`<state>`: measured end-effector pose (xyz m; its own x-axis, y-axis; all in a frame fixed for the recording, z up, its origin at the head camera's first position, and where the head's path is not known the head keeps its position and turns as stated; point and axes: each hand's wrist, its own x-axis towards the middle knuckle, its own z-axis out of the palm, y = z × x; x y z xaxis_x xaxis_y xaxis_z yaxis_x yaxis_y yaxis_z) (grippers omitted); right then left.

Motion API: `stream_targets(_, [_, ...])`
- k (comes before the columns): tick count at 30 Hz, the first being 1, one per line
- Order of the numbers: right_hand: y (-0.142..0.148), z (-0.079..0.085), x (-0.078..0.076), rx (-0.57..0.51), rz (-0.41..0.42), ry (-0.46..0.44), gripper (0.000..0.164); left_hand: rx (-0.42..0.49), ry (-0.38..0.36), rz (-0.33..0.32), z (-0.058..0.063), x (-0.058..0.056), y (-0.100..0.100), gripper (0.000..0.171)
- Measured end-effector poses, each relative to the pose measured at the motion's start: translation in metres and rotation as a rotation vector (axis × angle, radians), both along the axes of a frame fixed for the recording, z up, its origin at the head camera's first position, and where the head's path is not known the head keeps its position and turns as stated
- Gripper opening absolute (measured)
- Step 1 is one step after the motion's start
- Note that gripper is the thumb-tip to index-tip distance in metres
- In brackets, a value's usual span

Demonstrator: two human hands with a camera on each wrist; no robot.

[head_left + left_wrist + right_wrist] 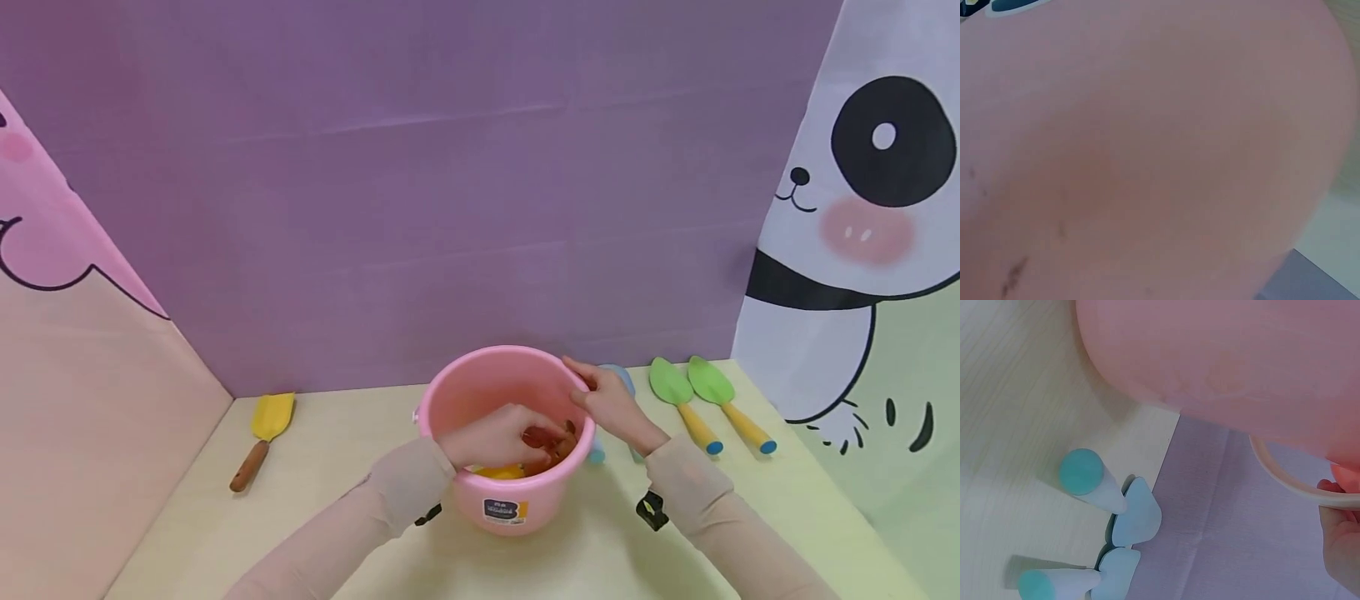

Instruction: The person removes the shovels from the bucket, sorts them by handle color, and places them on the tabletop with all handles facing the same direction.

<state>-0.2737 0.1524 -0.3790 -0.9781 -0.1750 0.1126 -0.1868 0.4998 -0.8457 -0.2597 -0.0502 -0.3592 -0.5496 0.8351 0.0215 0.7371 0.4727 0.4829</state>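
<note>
A pink bucket [504, 502] stands upright in the middle of the table. My left hand [504, 435] reaches over its near rim, fingers bent around a reddish-brown thing [561, 450] inside. Most of that thing is hidden, so I cannot tell its kind. A yellow piece [501, 472] lies beneath the wrist, also in the bucket. On the bucket's right side my right hand [611, 404] grips the rim, thumb toward the inside. The bucket's outer wall [1166, 137] fills the left wrist view. In the right wrist view, the right hand [1342, 547] shows by a pale curved band [1288, 478].
To the left lies a yellow toy shovel [272, 417] with a brown handle. Two green trowels [671, 383] with yellow handles lie at the right. Between them and the bucket are two pale blue trowels [1138, 515], partly hidden in the head view. A purple wall [450, 208] rises behind.
</note>
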Motion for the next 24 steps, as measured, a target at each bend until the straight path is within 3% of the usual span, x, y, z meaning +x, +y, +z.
stream_targets(10, [0.0008, -0.0004, 0.0014, 0.001, -0.001, 0.005, 0.051, 0.032, -0.148, 0.038, -0.0024, 0.0009, 0.0058, 0.024])
stream_targets(13, [0.001, -0.0027, 0.0016, -0.008, 0.002, 0.003, 0.051, 0.028, -0.215, 0.021, -0.0039, 0.0016, 0.0068, 0.026])
stream_targets(18, [-0.0004, -0.0055, 0.0028, -0.026, 0.003, -0.002, 0.052, -0.038, -0.209, -0.043, -0.0057, 0.0032, 0.0071, 0.034])
stream_targets(24, [-0.0011, -0.0017, 0.0004, -0.026, -0.003, 0.016, 0.052, -0.062, -0.16, -0.069, -0.0038, 0.0003, 0.007, 0.033])
